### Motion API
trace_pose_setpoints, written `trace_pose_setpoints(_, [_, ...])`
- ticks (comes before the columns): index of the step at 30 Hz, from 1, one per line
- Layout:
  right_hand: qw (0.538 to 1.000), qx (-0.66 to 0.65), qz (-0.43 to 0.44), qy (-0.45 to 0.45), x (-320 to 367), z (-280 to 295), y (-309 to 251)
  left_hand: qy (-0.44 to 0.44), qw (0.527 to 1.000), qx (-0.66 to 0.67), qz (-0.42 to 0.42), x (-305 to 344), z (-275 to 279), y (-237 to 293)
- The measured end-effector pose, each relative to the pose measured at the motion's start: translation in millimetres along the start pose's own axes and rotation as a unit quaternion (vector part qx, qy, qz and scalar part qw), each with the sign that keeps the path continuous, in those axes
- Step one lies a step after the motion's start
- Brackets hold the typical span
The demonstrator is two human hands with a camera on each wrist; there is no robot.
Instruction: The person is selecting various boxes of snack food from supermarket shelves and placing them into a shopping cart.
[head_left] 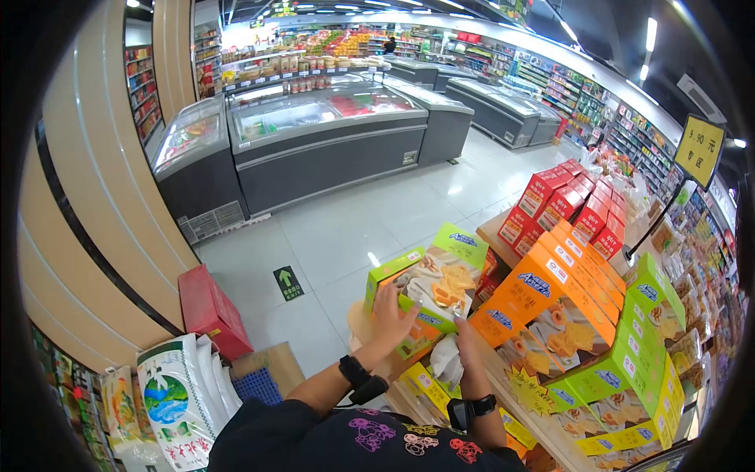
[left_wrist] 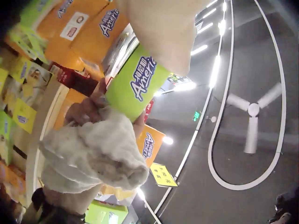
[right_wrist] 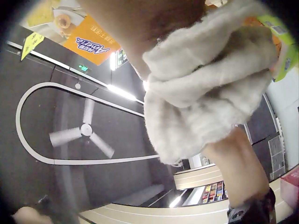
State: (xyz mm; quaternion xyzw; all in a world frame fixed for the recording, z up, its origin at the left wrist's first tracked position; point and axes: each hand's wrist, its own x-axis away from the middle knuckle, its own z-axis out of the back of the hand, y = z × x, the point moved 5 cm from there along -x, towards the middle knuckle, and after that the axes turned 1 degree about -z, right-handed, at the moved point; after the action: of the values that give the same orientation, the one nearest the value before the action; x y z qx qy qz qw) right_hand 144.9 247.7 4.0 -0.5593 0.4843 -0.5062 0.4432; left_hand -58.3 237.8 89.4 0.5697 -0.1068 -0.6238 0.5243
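A green biscuit box [head_left: 437,282] with a cracker picture lies between my two hands at the display's near left corner. My left hand [head_left: 389,316] grips its near left edge, fingers over the pictured face. At the box's near right corner is my right hand [head_left: 467,340], holding a crumpled white cloth [head_left: 447,363] that hangs below it. In the left wrist view, right-hand fingers [left_wrist: 84,111] show above the cloth [left_wrist: 93,151], close against the green box end [left_wrist: 128,95]. The cloth [right_wrist: 205,88] hides most of both hands in the right wrist view.
Orange biscuit boxes [head_left: 550,295], more green boxes [head_left: 629,354] and red boxes [head_left: 562,197] are stacked along the wooden display to the right. Chest freezers [head_left: 330,161] stand across the tiled aisle. A red carton [head_left: 211,303] and rice bags [head_left: 177,393] sit at left.
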Motion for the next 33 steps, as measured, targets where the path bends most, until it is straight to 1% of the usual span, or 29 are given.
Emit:
trace_pose_setpoints(1, [0.999, 0.025, 0.031, 0.004, 12, -1, -6, 0.007, 0.999, 0.025, -0.032, 5, 9, 7])
trace_pose_setpoints(2, [0.997, 0.049, 0.062, 0.008, 28, -7, -19, 0.004, 0.998, 0.058, -0.035, 9, 17, 9])
trace_pose_setpoints(4, [0.999, -0.032, -0.010, -0.008, 65, -22, -37, -0.005, 0.991, 0.124, -0.044, 17, 32, 13])
trace_pose_setpoints(5, [0.996, -0.074, -0.045, -0.015, 80, -30, -43, -0.016, 0.983, 0.178, -0.048, 21, 40, 13])
trace_pose_setpoints(7, [0.996, -0.094, 0.006, -0.012, 104, -36, -48, -0.043, 0.956, 0.284, -0.055, 27, 55, 12])
trace_pose_setpoints(8, [0.994, -0.103, 0.033, -0.008, 116, -37, -50, -0.055, 0.937, 0.343, -0.018, 29, 62, 13])
trace_pose_setpoints(9, [0.995, -0.093, 0.036, -0.031, 131, -40, -52, -0.068, 0.913, 0.402, 0.020, 33, 69, 16])
trace_pose_setpoints(10, [0.994, -0.082, 0.069, -0.018, 140, -35, -42, -0.083, 0.883, 0.459, 0.059, 37, 72, 18])
trace_pose_setpoints(12, [0.990, -0.059, 0.131, 0.012, 162, -23, -16, -0.098, 0.881, 0.461, 0.040, 46, 83, 26])
trace_pose_setpoints(13, [0.993, -0.079, 0.086, 0.013, 186, -32, -25, -0.111, 0.880, 0.462, 0.033, 53, 85, 29])
trace_pose_setpoints(16, [0.984, -0.057, 0.161, 0.059, 241, -37, -30, -0.166, 0.842, 0.513, -0.012, 76, 85, 49])
trace_pose_setpoints(17, [0.983, -0.006, 0.164, 0.077, 259, -25, -11, -0.178, 0.832, 0.525, -0.030, 83, 87, 60])
trace_pose_setpoints(18, [0.984, -0.015, 0.140, 0.105, 277, -23, -1, -0.196, 0.816, 0.542, -0.047, 86, 88, 77])
trace_pose_setpoints(19, [0.985, -0.058, 0.128, 0.098, 299, -23, 4, -0.218, 0.795, 0.562, -0.063, 94, 84, 94])
trace_pose_setpoints(20, [0.985, -0.067, 0.117, 0.104, 319, -25, -1, -0.234, 0.797, 0.549, -0.094, 101, 77, 107])
trace_pose_setpoints(21, [0.987, -0.046, 0.109, 0.109, 337, -21, 0, -0.251, 0.795, 0.538, -0.125, 108, 69, 115])
trace_pose_setpoints(22, [0.982, -0.049, 0.123, 0.136, 373, -13, 7, -0.269, 0.788, 0.530, -0.159, 131, 63, 135])
trace_pose_setpoints(25, [0.957, -0.049, 0.153, 0.242, 492, -11, 14, -0.336, 0.751, 0.542, -0.169, 208, 66, 206])
trace_pose_setpoints(27, [0.924, -0.041, 0.179, 0.334, 578, -11, 31, -0.419, 0.678, 0.591, -0.125, 278, 62, 245])
trace_pose_setpoints(28, [0.912, -0.026, 0.185, 0.365, 567, -25, 24, -0.445, 0.649, 0.610, -0.097, 265, 52, 237])
trace_pose_setpoints(29, [0.887, -0.054, 0.200, 0.412, 636, -29, 34, -0.483, 0.613, 0.615, -0.109, 317, 74, 280])
trace_pose_setpoints(31, [0.840, -0.104, 0.219, 0.486, 700, -53, 42, -0.569, 0.554, 0.601, -0.094, 376, 85, 312])
trace_pose_setpoints(32, [0.805, -0.113, 0.222, 0.539, 729, -64, 45, -0.608, 0.527, 0.588, -0.087, 403, 91, 327])
trace_pose_setpoints(33, [0.781, -0.116, 0.243, 0.564, 754, -75, 43, -0.626, 0.483, 0.603, -0.108, 423, 105, 351])
